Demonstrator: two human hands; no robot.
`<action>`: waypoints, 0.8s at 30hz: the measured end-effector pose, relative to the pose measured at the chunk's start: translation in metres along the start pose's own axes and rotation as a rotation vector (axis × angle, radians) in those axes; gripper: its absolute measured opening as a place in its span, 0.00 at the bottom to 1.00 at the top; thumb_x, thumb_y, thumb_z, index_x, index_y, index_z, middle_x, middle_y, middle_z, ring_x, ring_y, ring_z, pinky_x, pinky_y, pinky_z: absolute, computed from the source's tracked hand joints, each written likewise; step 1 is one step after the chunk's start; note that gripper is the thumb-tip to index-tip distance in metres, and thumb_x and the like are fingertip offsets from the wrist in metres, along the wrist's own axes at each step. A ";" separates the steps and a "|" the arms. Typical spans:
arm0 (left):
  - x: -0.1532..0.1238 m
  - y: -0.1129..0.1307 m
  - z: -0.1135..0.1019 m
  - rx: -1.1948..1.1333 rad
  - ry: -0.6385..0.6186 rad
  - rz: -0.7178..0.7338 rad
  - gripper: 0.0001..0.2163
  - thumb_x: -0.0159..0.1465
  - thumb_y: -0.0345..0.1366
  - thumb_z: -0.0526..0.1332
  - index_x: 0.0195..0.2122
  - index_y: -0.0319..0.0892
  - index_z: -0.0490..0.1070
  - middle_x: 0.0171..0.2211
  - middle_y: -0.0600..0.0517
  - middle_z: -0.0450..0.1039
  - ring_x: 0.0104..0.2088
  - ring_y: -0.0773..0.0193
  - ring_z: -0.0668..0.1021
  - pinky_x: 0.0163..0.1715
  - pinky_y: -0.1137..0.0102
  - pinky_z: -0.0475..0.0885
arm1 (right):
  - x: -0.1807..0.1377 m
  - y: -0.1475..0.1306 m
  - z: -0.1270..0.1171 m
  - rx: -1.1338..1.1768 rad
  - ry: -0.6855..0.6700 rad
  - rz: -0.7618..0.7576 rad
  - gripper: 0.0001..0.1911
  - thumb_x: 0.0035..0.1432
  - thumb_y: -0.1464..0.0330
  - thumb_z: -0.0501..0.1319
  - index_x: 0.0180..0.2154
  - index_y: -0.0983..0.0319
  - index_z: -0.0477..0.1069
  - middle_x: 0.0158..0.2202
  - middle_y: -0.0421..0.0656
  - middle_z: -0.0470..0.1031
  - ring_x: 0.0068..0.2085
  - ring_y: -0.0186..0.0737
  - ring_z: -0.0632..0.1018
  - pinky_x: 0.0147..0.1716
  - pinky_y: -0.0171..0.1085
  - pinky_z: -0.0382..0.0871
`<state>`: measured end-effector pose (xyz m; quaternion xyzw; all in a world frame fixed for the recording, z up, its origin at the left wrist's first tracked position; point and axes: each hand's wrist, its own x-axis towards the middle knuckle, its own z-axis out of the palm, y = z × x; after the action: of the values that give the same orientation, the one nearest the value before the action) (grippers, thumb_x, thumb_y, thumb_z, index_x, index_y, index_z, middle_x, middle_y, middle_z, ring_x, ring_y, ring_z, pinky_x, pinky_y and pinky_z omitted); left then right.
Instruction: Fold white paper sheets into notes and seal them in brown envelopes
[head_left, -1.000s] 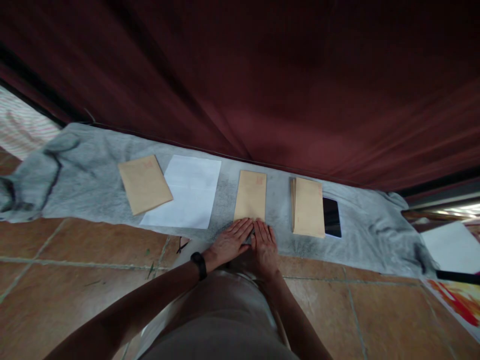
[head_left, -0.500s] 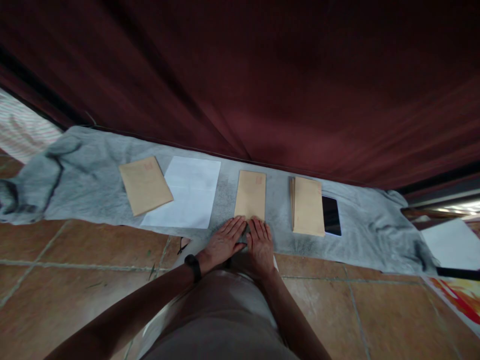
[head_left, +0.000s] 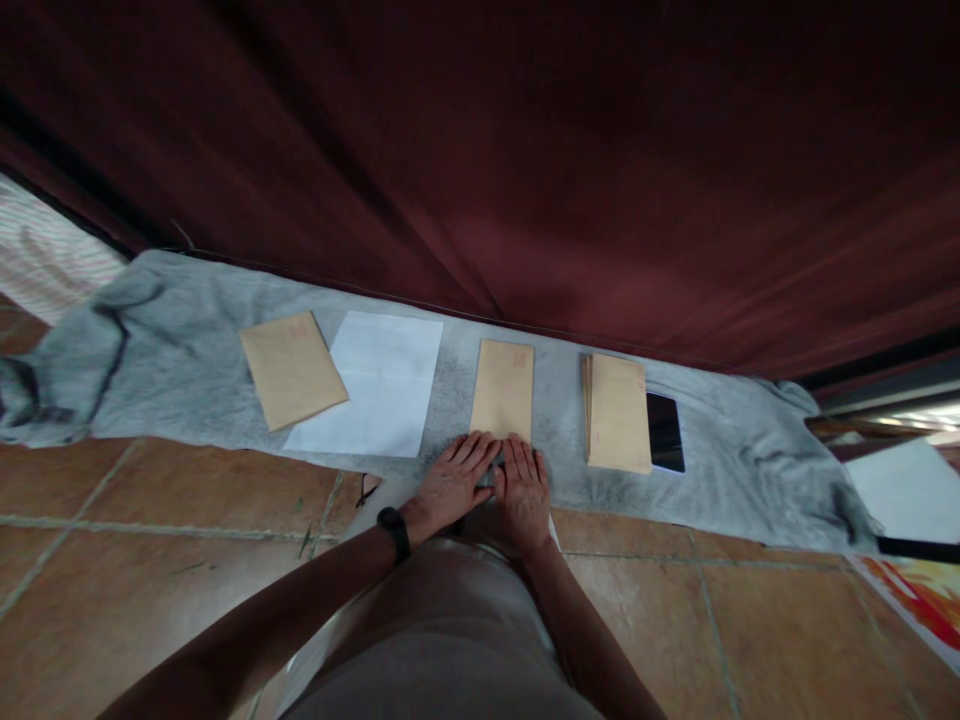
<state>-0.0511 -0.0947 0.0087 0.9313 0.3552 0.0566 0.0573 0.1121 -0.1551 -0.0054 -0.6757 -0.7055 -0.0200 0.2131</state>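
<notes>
Left hand (head_left: 450,485) and right hand (head_left: 523,490): flat, fingers straight, side by side, fingertips on the near short edge of the brown envelope (head_left: 502,388). The envelope lies on a grey cloth (head_left: 187,330), long axis running away from the person, both hands equally near. Beyond the envelope, a dark red curtain (head_left: 525,150).

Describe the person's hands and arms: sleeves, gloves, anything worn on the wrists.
The left hand and right hand are ungloved, and no rings can be made out. No sleeves show on either forearm. A black band, like a watch or fitness tracker, circles the left wrist; the right wrist wears nothing.
</notes>
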 end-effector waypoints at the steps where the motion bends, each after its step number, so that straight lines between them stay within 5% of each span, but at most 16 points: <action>1: 0.001 0.001 0.000 0.003 -0.006 -0.004 0.32 0.70 0.49 0.58 0.72 0.40 0.56 0.71 0.44 0.59 0.71 0.49 0.60 0.70 0.55 0.52 | 0.000 0.001 0.000 0.000 0.003 0.003 0.25 0.75 0.66 0.49 0.67 0.67 0.62 0.67 0.54 0.67 0.68 0.48 0.67 0.69 0.52 0.52; 24: -0.005 -0.001 0.006 0.038 0.038 -0.022 0.32 0.72 0.50 0.55 0.72 0.39 0.54 0.70 0.40 0.59 0.72 0.49 0.57 0.71 0.51 0.50 | -0.003 0.007 -0.003 0.018 -0.002 0.025 0.25 0.74 0.67 0.49 0.68 0.68 0.61 0.68 0.54 0.65 0.69 0.49 0.65 0.69 0.53 0.55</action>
<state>-0.0541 -0.0979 0.0027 0.9270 0.3676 0.0670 0.0333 0.1194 -0.1586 -0.0058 -0.6824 -0.6975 -0.0103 0.2186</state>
